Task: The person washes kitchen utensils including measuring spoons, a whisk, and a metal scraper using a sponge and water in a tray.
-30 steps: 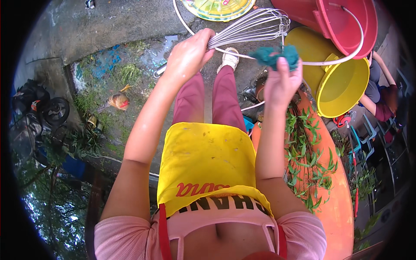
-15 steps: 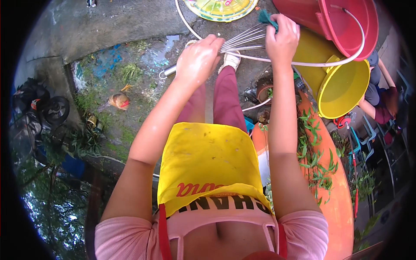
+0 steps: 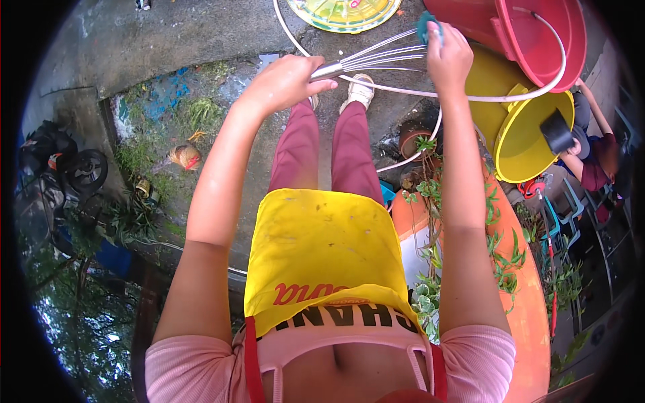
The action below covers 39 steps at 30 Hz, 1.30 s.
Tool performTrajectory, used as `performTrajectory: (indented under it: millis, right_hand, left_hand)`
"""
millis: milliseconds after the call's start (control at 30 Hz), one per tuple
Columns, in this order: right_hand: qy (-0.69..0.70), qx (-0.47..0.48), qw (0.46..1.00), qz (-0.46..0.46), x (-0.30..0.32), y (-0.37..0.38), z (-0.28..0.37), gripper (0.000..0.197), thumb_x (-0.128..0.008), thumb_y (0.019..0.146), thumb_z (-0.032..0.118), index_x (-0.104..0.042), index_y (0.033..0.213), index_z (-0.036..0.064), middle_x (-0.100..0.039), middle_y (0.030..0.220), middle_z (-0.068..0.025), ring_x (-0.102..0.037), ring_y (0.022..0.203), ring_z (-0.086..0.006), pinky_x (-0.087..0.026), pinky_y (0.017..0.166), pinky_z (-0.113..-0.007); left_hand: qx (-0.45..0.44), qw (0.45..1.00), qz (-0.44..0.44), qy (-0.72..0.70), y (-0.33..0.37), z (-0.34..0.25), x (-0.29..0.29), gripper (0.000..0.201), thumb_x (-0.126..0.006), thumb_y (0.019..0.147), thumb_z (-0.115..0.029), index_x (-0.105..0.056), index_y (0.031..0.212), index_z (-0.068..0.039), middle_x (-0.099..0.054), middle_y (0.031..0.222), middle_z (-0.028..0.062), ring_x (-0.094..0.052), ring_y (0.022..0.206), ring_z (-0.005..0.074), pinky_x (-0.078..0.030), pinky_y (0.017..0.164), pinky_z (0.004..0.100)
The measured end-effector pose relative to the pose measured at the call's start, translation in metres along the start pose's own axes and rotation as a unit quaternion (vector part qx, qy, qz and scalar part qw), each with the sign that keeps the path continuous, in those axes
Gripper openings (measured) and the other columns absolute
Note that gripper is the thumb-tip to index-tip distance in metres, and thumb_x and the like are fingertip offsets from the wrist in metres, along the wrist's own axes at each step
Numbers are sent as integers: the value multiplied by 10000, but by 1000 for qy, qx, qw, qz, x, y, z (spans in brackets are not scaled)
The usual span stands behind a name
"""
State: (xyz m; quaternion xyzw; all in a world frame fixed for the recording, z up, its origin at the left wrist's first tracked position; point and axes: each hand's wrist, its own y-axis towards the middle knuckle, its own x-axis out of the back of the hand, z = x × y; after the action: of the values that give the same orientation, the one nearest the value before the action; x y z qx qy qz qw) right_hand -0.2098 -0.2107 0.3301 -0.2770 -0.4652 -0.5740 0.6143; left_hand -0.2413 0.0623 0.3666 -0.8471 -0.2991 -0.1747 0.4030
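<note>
A wire whisk (image 3: 386, 59) with a metal handle is held out in front of me, its wires toward the right. The handle is in my left hand (image 3: 285, 80), fingers wrapped around it. At the whisk's far right end my right hand (image 3: 450, 59) is closed on a dark green scouring pad (image 3: 427, 28), which is at the tips of the wires. How firmly the pad touches the wires cannot be made out.
A pale hose (image 3: 396, 91) crosses behind the whisk. At right lie a red bucket (image 3: 443, 15) and a yellow bucket (image 3: 531, 151); another person's hand (image 3: 572, 148) holds a dark container there. A yellow-green basin (image 3: 346, 17), potted plants and a chicken (image 3: 185, 156) are around.
My left hand has shifted left and back, now gripping the handle rather than the wire base. My right hand has moved slightly right. Another person's dark container has come over the yellow bucket.
</note>
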Motion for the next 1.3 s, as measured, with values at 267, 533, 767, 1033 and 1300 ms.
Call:
performTrajectory:
  millis: [267, 533, 767, 1033, 1300]
  right_hand:
    - [106, 44, 993, 14, -27, -60, 108, 254, -574, 766, 119, -598, 1019, 106, -572, 1118, -12, -497, 1119, -199, -227, 1053, -447]
    - [85, -13, 996, -26, -35, -53, 69, 289, -526, 801, 169, -602, 1080, 180, -510, 1240, 13, -351, 1254, -224, -8, 1085, -491]
    - [63, -42, 996, -52, -39, -44, 55, 320, -407, 877, 196, -586, 1142, 183, -446, 1306, 16, -300, 1285, -268, -41, 1074, -525]
    - [501, -376, 680, -381, -6, -23, 9, 410, -293, 975, 290, -515, 1060, -45, -601, 948, -149, -581, 857, -236, -470, 785, -375]
    - [517, -329, 790, -34, -10, -58, 114, 366, -383, 930, 183, -466, 1259, 44, -372, 1297, -177, -424, 1148, -263, -371, 944, -355]
  left_hand:
    - [-63, 996, -17, -52, 1, -8, -23, 337, -605, 808, -264, -536, 940, 39, -584, 805, 244, -560, 790, 408, -443, 684, 443]
    - [-22, 991, 1, -135, -2, -21, -22, 327, -560, 830, -246, -523, 975, 44, -565, 837, 264, -559, 787, 397, -433, 681, 421]
    - [-20, 969, 6, -246, -5, -23, -37, 297, -531, 877, -252, -472, 987, 18, -510, 631, 123, -535, 570, 218, -427, 536, 358]
    - [93, 810, 136, -562, -9, -29, -56, 238, -406, 947, -294, -445, 932, -59, -376, 554, -43, -352, 393, 46, -295, 354, 199]
    - [167, 630, 127, -747, 4, -39, -53, 395, -279, 957, -434, -440, 868, -85, -334, 533, -41, -271, 358, 31, -241, 301, 170]
